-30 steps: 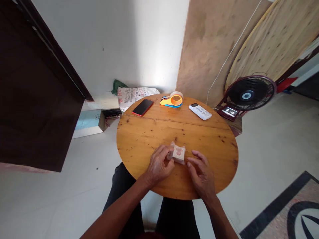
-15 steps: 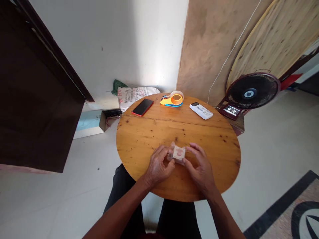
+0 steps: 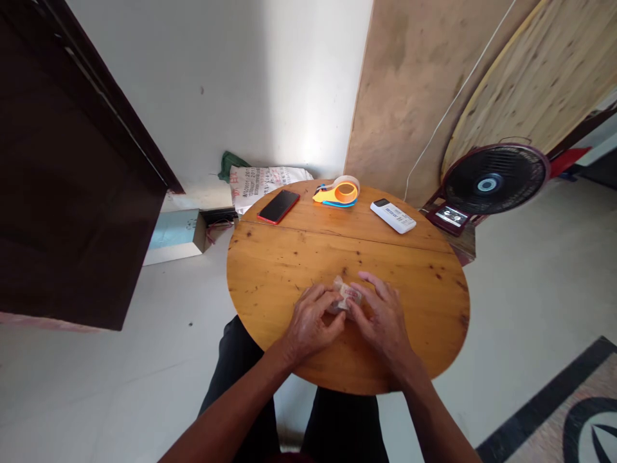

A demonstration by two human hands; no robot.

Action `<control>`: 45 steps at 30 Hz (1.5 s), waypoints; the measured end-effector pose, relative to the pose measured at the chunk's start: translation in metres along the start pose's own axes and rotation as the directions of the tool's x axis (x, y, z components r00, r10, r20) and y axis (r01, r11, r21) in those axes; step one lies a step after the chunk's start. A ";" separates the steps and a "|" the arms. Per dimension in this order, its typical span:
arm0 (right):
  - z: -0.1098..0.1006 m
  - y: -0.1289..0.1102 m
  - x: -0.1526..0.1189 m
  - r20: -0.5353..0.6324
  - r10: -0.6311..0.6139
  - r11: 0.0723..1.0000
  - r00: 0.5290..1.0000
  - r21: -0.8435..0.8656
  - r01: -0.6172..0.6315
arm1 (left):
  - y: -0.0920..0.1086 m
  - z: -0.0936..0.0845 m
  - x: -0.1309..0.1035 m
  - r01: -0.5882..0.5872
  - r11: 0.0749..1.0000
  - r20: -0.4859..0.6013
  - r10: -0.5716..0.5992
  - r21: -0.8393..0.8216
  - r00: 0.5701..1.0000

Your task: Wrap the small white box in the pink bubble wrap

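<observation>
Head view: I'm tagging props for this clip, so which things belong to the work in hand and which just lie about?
In hand:
small clear-wrapped packet with a pink print
left hand
right hand

Lying about:
red-edged black phone
orange tape dispenser
white remote control
round wooden table

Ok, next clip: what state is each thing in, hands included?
Small clear-wrapped packet with pink print: on the table, gripped from both sides.
Left hand: closed on the packet's left end.
Right hand: fingers over its right end.
Round wooden table: upright.
Red-edged black phone: face up, screen dark.
Orange tape dispenser: lying flat, untouched.
White remote control: lying flat.
Dark floor fan: spinning or not, cannot tell.
</observation>
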State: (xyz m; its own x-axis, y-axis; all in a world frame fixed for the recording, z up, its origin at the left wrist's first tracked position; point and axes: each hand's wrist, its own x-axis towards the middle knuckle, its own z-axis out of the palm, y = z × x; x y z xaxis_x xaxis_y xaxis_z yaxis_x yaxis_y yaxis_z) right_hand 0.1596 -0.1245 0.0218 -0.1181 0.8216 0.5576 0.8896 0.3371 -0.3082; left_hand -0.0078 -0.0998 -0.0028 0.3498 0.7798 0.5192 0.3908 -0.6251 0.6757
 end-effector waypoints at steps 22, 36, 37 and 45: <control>-0.015 0.003 0.012 0.135 -0.137 0.991 0.981 0.009 0.137 | 0.000 0.000 0.001 -0.025 0.997 0.018 0.024 0.072 1.000; -0.005 -0.006 -0.014 -0.031 -0.098 0.995 0.995 -0.023 0.097 | -0.003 0.003 -0.001 -0.020 0.998 0.022 0.019 0.054 1.000; -0.005 -0.005 -0.016 -0.049 -0.071 0.997 0.996 0.006 0.071 | -0.003 0.003 -0.001 -0.020 0.999 0.022 0.019 0.047 1.000; -0.012 0.003 -0.029 -0.087 0.073 0.990 0.993 0.123 -0.062 | -0.006 0.004 -0.002 -0.005 1.000 0.029 0.004 0.020 1.000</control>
State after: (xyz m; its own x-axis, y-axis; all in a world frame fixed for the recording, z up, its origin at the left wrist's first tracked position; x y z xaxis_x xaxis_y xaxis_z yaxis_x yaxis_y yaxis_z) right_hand 0.1709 -0.1528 0.0139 -0.0137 0.8009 0.5987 0.8343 0.3392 -0.4346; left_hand -0.0073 -0.0979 -0.0096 0.3760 0.7759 0.5066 0.4061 -0.6294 0.6626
